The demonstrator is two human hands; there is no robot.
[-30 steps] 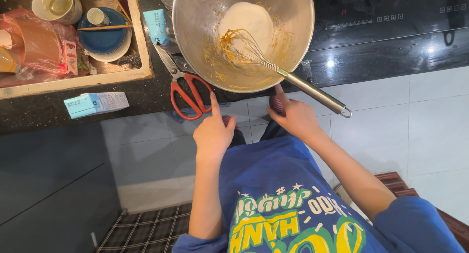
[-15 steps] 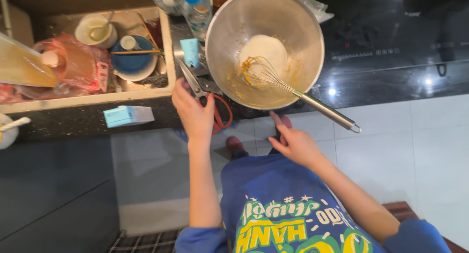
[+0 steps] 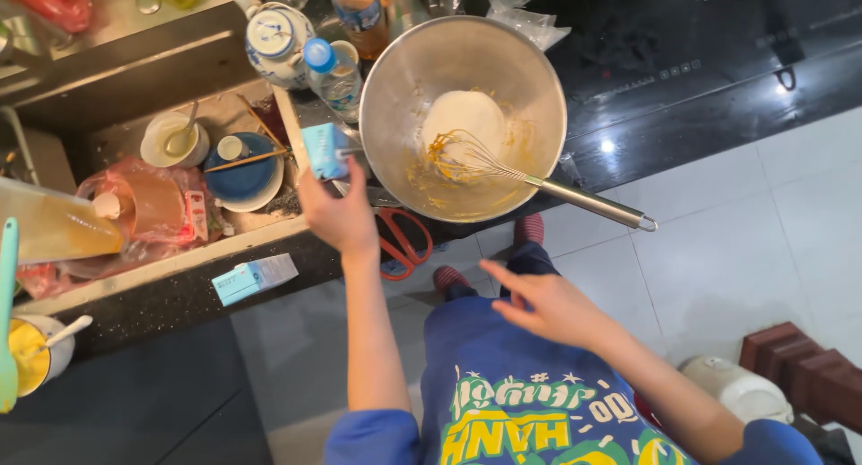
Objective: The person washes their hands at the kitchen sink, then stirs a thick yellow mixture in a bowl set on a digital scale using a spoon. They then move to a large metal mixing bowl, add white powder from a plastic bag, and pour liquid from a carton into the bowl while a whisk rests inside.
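A small blue carton (image 3: 324,150) is grasped by the left hand (image 3: 339,215) left of the steel bowl (image 3: 395,88) at upper centre, the right hand (image 3: 548,308) hangs released, and the whisk (image 3: 539,183) could be knocked off the worktop (image 3: 628,133)

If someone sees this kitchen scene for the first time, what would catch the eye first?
Probably the big steel bowl on the dark counter, with white flour, yellow batter and a whisk leaning out to the right. Next, the left hand holding a small blue carton just left of the bowl, above the red-handled scissors. The right hand hovers open and empty below.
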